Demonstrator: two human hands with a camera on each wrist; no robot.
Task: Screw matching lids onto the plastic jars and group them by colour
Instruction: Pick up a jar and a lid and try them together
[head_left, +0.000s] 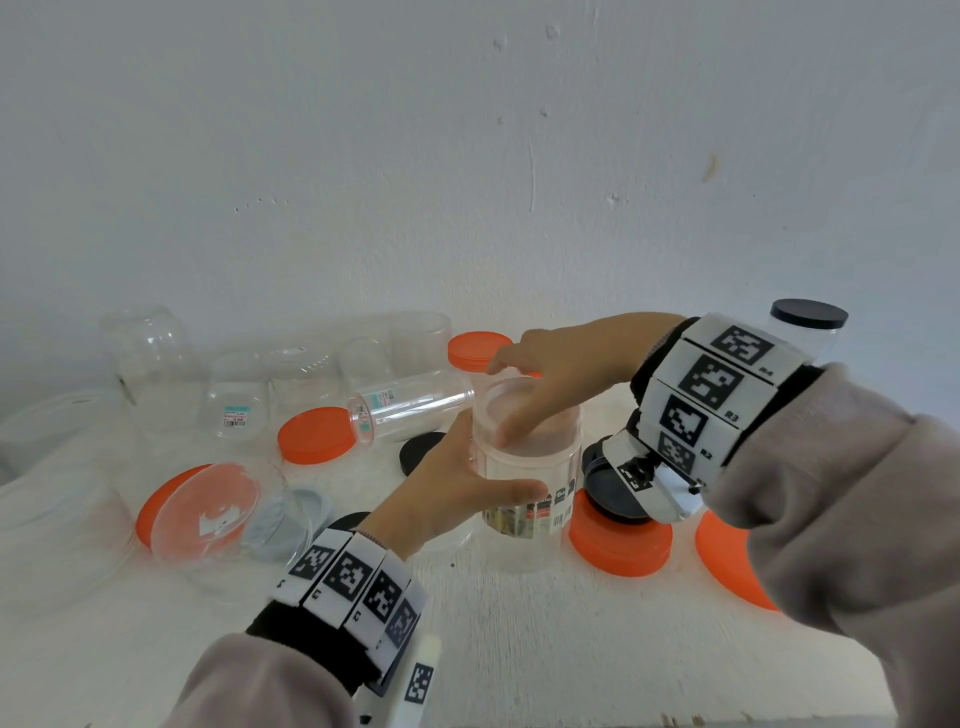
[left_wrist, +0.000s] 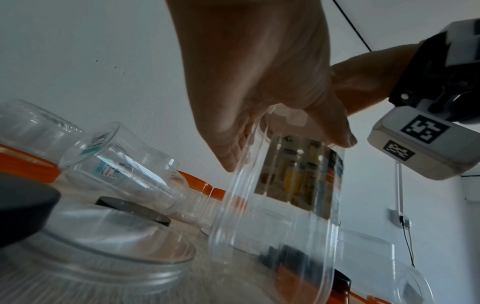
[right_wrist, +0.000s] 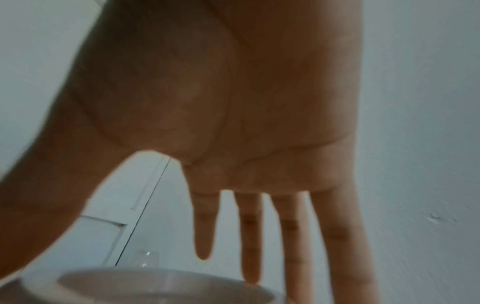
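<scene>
Fingers (head_left: 514, 488) of the left hand (head_left: 447, 488) curl round the wall of an upright clear jar (head_left: 524, 488) near the middle of the worktop (head_left: 519, 649), thumb toward the viewer. The right hand (head_left: 561, 374) hovers over the jar's mouth, its fingers (right_wrist: 337, 236) straight and slightly spread, holding nothing; whether they touch the rim cannot be told. The jar appears thin-walled, light and smooth, so it likely flexes and slips under a hard squeeze; the stiffer threaded neck or the labelled mid-wall seems the best hold. Orange lids (head_left: 618, 540), black lids (head_left: 421, 452) and other clear jars (head_left: 410, 405), some on their sides, lie around it.
</scene>
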